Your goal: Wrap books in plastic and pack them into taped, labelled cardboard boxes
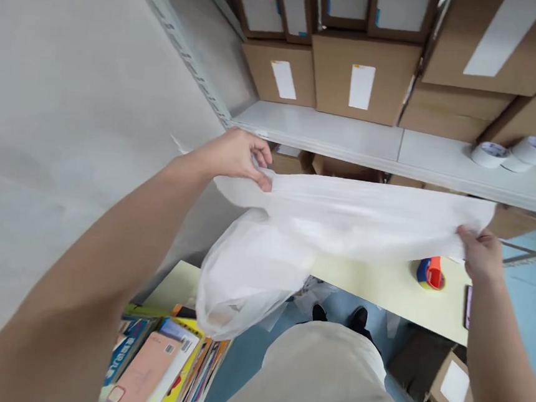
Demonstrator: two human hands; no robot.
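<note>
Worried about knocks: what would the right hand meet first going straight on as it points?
Past the white sheeting it holds, the right hand would probably meet the shelf edge, though depth is unclear.

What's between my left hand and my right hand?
In the head view, white plastic spans from your left hand to your right hand.

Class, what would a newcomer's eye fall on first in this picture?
The white sheeting, stretched between the left hand and the right hand across the middle, strikes first. Then come the red-and-blue object on the pale table below, towards the right, and the bright books at lower left.
</note>
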